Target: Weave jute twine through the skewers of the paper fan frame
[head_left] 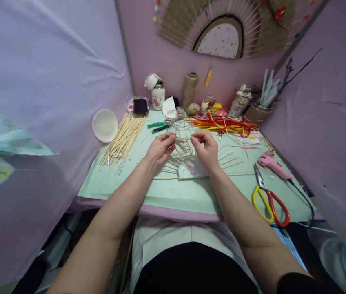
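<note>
A loose bundle of tan twine [182,148] hangs between my two hands above the table. My left hand [162,147] is closed on one side of it, thumb and fingers pinched together. Facing it, my right hand [205,148] pinches with thumb and forefinger at the twine's other side; the strand there is too thin to make out clearly. Below my hands lies a half-round piece of floral cloth [188,170], partly covered by my right hand. Thin sticks [232,163] fan out from it to both sides.
Wooden sticks [124,143] and a white bowl [105,125] lie left. Green-handled pliers [157,124] and red and yellow pipe cleaners [225,123] lie behind my hands. Scissors [265,198] and a pink glue gun [275,165] are right. A twine spool [189,90] stands at the back.
</note>
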{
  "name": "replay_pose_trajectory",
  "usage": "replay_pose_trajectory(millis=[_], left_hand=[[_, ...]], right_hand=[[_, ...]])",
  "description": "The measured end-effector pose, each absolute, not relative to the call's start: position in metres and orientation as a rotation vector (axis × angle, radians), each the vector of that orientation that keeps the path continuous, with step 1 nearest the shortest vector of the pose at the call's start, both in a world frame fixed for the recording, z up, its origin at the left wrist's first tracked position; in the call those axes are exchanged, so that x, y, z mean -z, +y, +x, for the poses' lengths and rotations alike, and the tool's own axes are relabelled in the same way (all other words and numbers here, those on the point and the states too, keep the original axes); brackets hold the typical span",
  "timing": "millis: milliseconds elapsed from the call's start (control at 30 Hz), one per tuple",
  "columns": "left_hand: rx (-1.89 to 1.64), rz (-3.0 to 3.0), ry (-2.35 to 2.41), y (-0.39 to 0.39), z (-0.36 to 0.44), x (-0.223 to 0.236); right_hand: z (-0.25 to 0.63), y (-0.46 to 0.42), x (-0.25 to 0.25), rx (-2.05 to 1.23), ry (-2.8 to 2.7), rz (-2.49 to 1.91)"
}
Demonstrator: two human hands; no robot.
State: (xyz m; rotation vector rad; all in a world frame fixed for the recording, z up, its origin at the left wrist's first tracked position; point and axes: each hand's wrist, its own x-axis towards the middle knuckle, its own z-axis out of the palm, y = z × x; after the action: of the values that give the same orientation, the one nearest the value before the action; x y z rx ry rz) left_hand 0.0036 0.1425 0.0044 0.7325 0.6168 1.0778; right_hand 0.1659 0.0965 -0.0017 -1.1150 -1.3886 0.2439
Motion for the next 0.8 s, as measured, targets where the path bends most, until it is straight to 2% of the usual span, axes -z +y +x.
replay_pose_trajectory(millis=[233,467,633,800], left_hand=[[-1.064,0.83,0.637,0.141,0.006,-0.005],[-1.034,0.887,0.651,0.139,0.007,-0.004],[-1.065,1.193,0.72,0.141,0.009,0.004],[-1.049,1.351,0.764,0.141,0.009,0.008]], right_hand=[[0.162,0.094,0.003,-0.011,-1.698,-1.095],[0.162,0.094,0.007,0.015,-1.772,-1.141],[0.16,0.094,0.006,-0.069,-1.757,-1.153],[0.158,0.094,0.005,-0.305,-1.645,-1.221]])
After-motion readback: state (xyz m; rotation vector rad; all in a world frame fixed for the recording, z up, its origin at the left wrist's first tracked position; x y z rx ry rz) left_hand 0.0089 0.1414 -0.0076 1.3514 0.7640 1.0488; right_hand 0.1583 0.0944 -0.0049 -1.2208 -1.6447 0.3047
